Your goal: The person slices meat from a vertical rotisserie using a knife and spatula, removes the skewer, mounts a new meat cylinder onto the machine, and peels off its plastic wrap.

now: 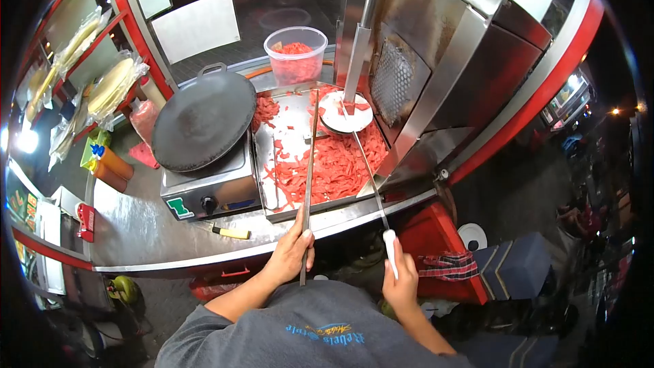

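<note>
My left hand [291, 253] is closed around the lower part of a long narrow metal bar [310, 184], which points away from me over the left-middle of the tray. In my right hand [402, 276] is the white handle of a long thin-bladed knife [370, 176]. Its blade reaches across the tray, with the tip at the round white plate [332, 120] below the upright metal spit [357, 61]. Several red bits lie on that plate. Red meat strips [334, 174] are heaped in the shallow metal tray [267, 163], mostly on its right side.
A black griddle pan [204, 119] sits on a burner [211, 191] at left. Behind the tray stands a clear tub [296, 61] of red meat. The vertical grill [436, 61] rises at right. A yellow-handled knife [230, 232], sauce bottles [109, 167] and bagged flatbreads [116, 85] are further left.
</note>
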A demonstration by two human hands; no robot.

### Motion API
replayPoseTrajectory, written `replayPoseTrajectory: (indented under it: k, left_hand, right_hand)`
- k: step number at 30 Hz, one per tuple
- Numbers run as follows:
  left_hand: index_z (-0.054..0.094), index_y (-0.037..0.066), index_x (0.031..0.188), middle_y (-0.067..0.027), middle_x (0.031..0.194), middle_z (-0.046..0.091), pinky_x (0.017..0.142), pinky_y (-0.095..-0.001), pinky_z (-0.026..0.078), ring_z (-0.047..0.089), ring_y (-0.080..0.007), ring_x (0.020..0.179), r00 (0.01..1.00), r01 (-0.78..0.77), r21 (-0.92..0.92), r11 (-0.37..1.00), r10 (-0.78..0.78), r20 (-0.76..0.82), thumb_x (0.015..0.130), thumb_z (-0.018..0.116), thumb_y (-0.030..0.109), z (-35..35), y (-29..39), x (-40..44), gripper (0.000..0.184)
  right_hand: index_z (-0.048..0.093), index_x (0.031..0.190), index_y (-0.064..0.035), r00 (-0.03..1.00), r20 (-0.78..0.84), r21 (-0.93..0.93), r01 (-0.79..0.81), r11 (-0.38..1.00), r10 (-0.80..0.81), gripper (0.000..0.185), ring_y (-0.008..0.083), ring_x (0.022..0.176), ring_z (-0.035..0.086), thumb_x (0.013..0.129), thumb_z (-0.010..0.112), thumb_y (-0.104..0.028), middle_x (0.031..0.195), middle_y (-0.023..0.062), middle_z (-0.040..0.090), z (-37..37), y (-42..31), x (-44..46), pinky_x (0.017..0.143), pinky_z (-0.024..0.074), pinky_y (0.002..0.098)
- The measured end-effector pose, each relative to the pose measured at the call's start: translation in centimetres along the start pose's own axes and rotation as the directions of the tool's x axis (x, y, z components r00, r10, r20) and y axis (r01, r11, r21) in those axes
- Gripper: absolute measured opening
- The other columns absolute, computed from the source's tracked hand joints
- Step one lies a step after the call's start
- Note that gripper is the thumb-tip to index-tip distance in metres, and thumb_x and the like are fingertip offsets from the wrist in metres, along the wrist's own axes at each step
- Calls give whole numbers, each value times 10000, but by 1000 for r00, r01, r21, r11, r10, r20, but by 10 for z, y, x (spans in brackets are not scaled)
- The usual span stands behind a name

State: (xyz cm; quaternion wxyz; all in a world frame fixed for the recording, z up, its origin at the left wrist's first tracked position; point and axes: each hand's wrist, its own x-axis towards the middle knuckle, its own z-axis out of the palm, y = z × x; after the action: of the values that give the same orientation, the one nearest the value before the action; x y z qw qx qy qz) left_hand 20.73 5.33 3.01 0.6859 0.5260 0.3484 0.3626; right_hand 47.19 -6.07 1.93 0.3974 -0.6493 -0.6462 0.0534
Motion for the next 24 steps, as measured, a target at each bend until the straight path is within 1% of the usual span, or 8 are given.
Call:
replayPoseTrajectory:
  k: [3, 5, 9, 12, 13, 14, 20, 24]
  left_hand:
    - [-22, 146, 1662, -38, 852, 478, 506, -266, 477, 517, -115, 548, 1000, 10, 27, 1000, -10, -7, 1113, 395, 235, 3, 6, -2, 695]
    - [-22, 147, 1662, -40, 852, 478, 506, -267, 477, 514, -116, 546, 1000, -9, 39, 999, 9, -7, 1113, 391, 222, 4, 6, -2, 691]
    - [-11, 160, 1663, -41, 851, 474, 519, -261, 471, 506, -116, 555, 999, 25, -21, 999, -26, -37, 1113, 390, 172, 6, 0, 3, 681]
    - [-9, 167, 1665, -37, 848, 467, 521, -257, 467, 502, -114, 557, 999, 21, -9, 1000, -21, -30, 1114, 390, 174, 0, 5, 3, 681]
    - [-10, 172, 1665, -36, 855, 463, 516, -258, 465, 499, -110, 553, 1000, 7, 11, 1000, -7, -23, 1115, 383, 177, -1, 4, 2, 676]
    - [-13, 173, 1665, -37, 859, 463, 515, -258, 466, 500, -111, 551, 1000, 13, -1, 1000, -13, -21, 1115, 382, 179, -1, 2, 1, 677]
    - [-43, 164, 1661, -39, 881, 474, 518, -256, 484, 507, -114, 539, 1000, 6, -63, 998, -5, 27, 1118, 391, 207, -3, -4, -19, 697]
    - [-42, 140, 1658, -35, 853, 483, 540, -269, 500, 530, -116, 546, 999, 34, 34, 999, -35, 30, 1117, 393, 181, -2, 5, -25, 696]
  right_hand:
    - [496, 1511, -66, 998, 37, 0, -54, 999, 54, 590, 403, 824, 648, 937, 621, -25, 980, 219, 613, -2, -7, -9, 738, 535, 467]
    - [481, 1523, -77, 999, 35, -25, -24, 999, 25, 604, 408, 824, 649, 937, 624, -32, 984, 217, 611, 3, -14, 25, 733, 536, 475]
    - [465, 1535, -127, 986, 132, -11, -105, 994, 105, 618, 456, 814, 626, 942, 626, -61, 956, 223, 603, -13, -46, 73, 728, 534, 491]
    - [482, 1517, -57, 988, 153, 136, -60, 989, 38, 598, 396, 923, 695, 933, 602, -4, 1075, 254, 673, -35, -35, 53, 829, 552, 399]
    - [489, 1500, -12, 979, 185, 200, -118, 973, 81, 590, 351, 965, 708, 922, 604, 19, 1132, 263, 683, -40, -29, 42, 869, 542, 363]
    - [502, 1488, 2, 992, 121, 170, 0, 985, -21, 582, 335, 941, 705, 918, 615, 22, 1099, 250, 687, -36, -21, 34, 856, 539, 356]
    - [505, 1500, -45, 1000, -16, 122, -13, 992, 15, 578, 357, 802, 637, 937, 625, 4, 932, 195, 624, 21, -12, 63, 746, 528, 409]
    - [504, 1497, -39, 1000, -22, 30, 12, 999, -11, 563, 386, 836, 642, 947, 622, -20, 978, 217, 614, 33, -2, 52, 745, 531, 446]
